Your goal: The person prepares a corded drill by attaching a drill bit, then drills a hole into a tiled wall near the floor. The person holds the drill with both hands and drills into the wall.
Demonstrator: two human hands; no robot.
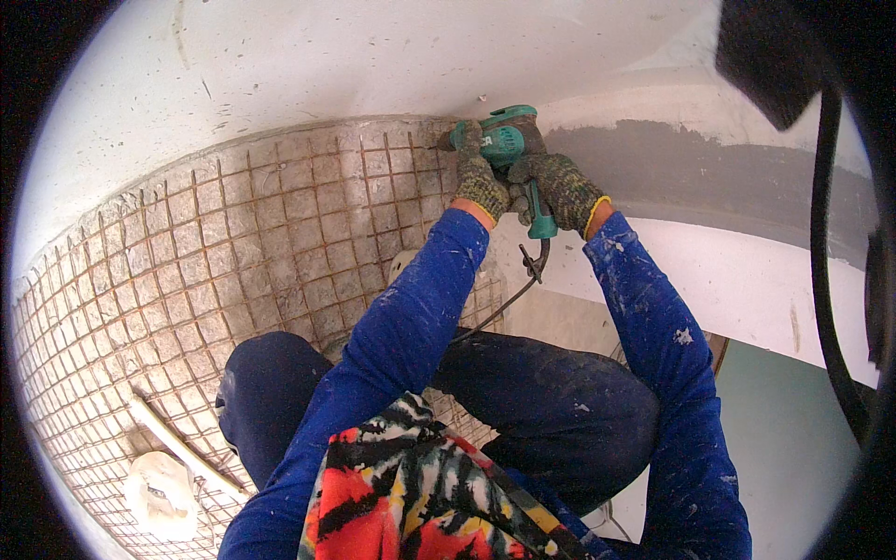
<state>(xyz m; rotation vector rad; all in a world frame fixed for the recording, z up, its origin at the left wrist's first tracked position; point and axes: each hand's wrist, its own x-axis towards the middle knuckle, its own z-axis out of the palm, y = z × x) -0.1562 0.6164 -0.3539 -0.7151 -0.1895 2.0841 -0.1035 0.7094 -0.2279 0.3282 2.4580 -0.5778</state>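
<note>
A green corded power drill (505,142) lies on its side at the foot of the white wall, its dark chuck end pointing left over the edge of the rusty wire mesh (250,201). My left hand (480,175), in a dark knitted glove with yellow flecks, is closed around the drill's front. My right hand (563,183), gloved alike, wraps the body where the green handle (540,217) begins. The fingers under the tool are partly hidden. From the handle a black cord (504,306) runs down toward my knees, with a small dark T-shaped piece, like a chuck key, attached.
A curved white wall (355,56) rises beyond the mesh, with a grey patch (653,159) to the right. A pale strip (187,446) and a whitish lumpy object (161,493) lie on the mesh at lower left. A thick black cable (823,243) hangs close at right.
</note>
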